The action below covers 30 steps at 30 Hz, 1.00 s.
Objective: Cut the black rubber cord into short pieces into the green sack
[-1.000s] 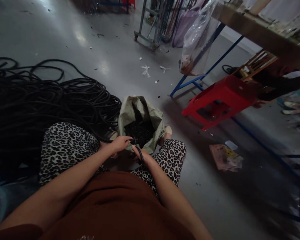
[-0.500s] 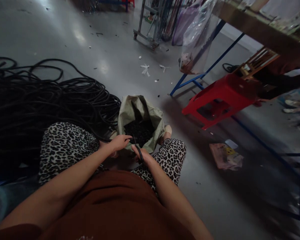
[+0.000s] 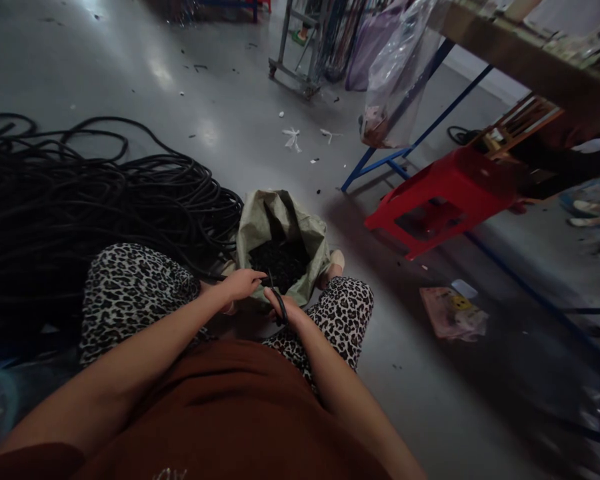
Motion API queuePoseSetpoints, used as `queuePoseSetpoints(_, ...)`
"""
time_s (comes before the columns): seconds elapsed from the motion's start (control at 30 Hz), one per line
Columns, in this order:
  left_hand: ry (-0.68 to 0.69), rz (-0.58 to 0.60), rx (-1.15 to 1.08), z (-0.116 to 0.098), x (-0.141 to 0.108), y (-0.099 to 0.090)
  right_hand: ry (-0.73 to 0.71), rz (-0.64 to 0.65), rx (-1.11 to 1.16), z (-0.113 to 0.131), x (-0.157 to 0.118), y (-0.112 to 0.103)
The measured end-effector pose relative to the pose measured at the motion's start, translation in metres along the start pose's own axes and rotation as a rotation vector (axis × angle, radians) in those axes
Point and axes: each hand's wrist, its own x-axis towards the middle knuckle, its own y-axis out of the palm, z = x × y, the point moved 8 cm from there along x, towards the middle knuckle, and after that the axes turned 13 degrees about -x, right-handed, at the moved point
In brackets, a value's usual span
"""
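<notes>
My left hand (image 3: 241,284) is closed around a black rubber cord (image 3: 203,272), whose end pokes out past the fingertips. That cord runs back to a big tangled heap of black cord (image 3: 105,193) on the left. In my right hand (image 3: 284,308) is a pair of scissors (image 3: 281,304) with black handles; the blades point up at the cord's end. Both hands are over the near rim of a pale green woven sack (image 3: 314,235). Small black cut pieces (image 3: 280,260) lie inside it.
To the right stand a red plastic stool (image 3: 440,200) and a workbench (image 3: 520,53) on blue legs, with a clear plastic bag (image 3: 397,73) hanging from it. A pink plastic wrapper (image 3: 445,313) lies on the floor. A wheeled metal rack (image 3: 293,70) stands ahead.
The view has shifted very slightly. My hands, the cord and the scissors stay in nearly the same place over the sack.
</notes>
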Motion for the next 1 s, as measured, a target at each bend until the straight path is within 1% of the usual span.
queuePoseSetpoints(0.07, -0.017, -0.003, -0.010, -0.001, 0.001, -0.001, -0.019, -0.014, -0.014, 0.003, -0.002, -0.002)
queuePoseSetpoints(0.17, -0.033, -0.017, -0.039, -0.001, 0.003, -0.002, -0.009, -0.041, -0.071, 0.007, -0.005, -0.007)
queuePoseSetpoints(0.3, -0.005, -0.037, -0.083, -0.001, 0.007, -0.001, 0.026, -0.102, -0.123, 0.008, -0.006, -0.014)
queuePoseSetpoints(0.4, 0.022, -0.054, -0.106, 0.001, 0.007, -0.003, 0.049, -0.109, -0.078, 0.006, -0.006, -0.016)
queuePoseSetpoints(0.47, 0.017, -0.063, -0.106, 0.006, 0.005, -0.007, 0.080, -0.111, -0.023, 0.003, -0.007, -0.017)
queuePoseSetpoints(0.6, -0.005, -0.044, -0.095, 0.017, 0.002, -0.011, 0.147, -0.129, 0.073, -0.002, -0.010, -0.018)
queuePoseSetpoints(0.77, -0.010, -0.008, -0.100, 0.023, 0.006, -0.005, 0.141, -0.174, 0.081, -0.006, -0.009, -0.019)
queuePoseSetpoints(0.9, -0.003, 0.015, -0.090, 0.026, 0.009, -0.001, 0.166, -0.149, 0.097, -0.011, -0.008, -0.015)
queuePoseSetpoints(1.0, -0.020, 0.014, -0.076, 0.031, 0.010, 0.000, 0.148, -0.136, 0.100, -0.011, -0.008, -0.014)
